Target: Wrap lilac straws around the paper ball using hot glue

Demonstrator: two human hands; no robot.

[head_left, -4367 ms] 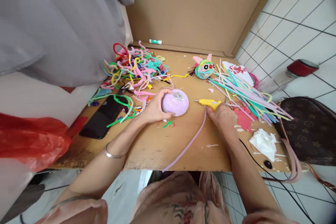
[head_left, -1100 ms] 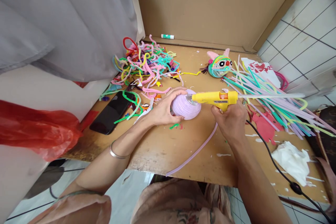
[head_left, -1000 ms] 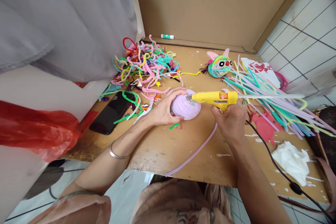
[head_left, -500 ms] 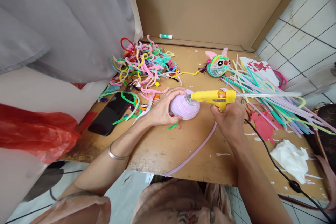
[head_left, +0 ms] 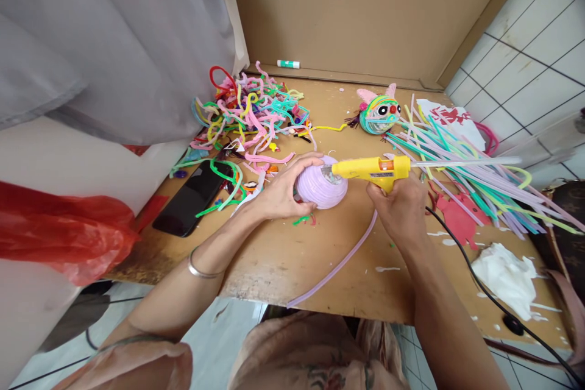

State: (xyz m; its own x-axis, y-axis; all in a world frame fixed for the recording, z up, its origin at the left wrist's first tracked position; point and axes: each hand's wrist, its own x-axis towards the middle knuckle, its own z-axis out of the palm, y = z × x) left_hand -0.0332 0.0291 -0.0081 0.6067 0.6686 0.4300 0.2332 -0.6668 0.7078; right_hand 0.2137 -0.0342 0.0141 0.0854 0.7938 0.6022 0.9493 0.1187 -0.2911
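Note:
My left hand (head_left: 292, 190) is wrapped round the left side of a ball (head_left: 322, 189) covered in rows of lilac strip, with a bare, shiny patch near its top. My right hand (head_left: 400, 204) grips the handle of a yellow glue gun (head_left: 372, 169), whose nozzle points left and meets the bare patch. A clear glue stick (head_left: 466, 162) juts from the back of the gun. One loose lilac strip (head_left: 336, 269) curves from beside my right hand to the table's front edge.
Tangled pipe cleaners (head_left: 256, 113) and a black phone (head_left: 192, 198) lie left. A decorated ball with ears (head_left: 380, 113) sits behind; straight pipe cleaners (head_left: 479, 173), a red cutout (head_left: 461, 216), crumpled tissue (head_left: 505, 277) and the black cord (head_left: 461, 253) are right.
The black cord at the right has shifted slightly. Both hands, the ball and the glue gun stay almost exactly where they were.

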